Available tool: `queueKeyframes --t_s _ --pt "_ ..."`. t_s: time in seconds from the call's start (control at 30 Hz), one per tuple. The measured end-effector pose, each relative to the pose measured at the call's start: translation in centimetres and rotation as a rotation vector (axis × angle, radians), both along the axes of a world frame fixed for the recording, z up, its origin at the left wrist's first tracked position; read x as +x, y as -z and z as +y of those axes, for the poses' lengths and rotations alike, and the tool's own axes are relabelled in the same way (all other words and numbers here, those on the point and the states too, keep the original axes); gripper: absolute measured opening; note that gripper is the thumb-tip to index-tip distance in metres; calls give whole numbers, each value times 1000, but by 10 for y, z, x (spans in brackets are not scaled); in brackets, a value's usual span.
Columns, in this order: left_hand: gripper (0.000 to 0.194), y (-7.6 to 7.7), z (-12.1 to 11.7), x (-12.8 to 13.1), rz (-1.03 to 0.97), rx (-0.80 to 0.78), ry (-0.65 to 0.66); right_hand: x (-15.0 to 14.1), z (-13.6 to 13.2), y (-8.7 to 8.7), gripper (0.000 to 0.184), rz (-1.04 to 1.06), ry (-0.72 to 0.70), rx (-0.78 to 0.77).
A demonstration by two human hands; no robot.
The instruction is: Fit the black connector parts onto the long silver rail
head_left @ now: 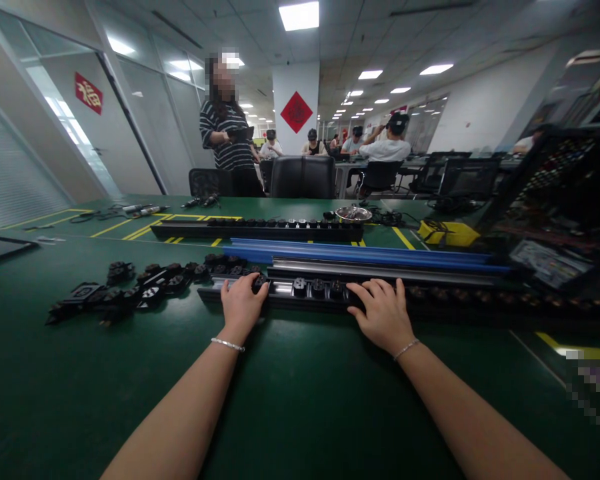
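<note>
A long black track (305, 305) lies across the green table in front of me, with round black socket modules (318, 288) seated in its channel. Near the track's left end, my left hand (243, 301) has thumb and fingers closed around a black socket module (259, 283). Farther right, my right hand (381, 313) curves over the track, its thumb and index finger on either side of a dark module that is mostly hidden. Between my hands, several modules stand in a row. More of them continue along the track to the right, in shadow. Loose black modules (175, 283) lie in a heap at left.
Behind the track lie a grey metal rail (330, 267) and a blue rail (290, 252). Beyond is another filled black track (255, 231), with a metal bowl (353, 213) and a yellow object (450, 233). A person in a striped shirt (225, 143) stands past the table.
</note>
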State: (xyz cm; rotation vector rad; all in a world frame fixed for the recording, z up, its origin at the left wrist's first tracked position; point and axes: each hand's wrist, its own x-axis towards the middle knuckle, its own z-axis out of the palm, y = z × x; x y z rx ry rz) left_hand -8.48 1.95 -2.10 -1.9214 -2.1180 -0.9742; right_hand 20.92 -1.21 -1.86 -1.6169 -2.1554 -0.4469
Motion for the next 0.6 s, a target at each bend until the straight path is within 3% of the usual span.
queueKeyframes --t_s 0.6 --pt "35 0 3 -12 -78 -39 -138 3 0 2 37 -1 1 27"
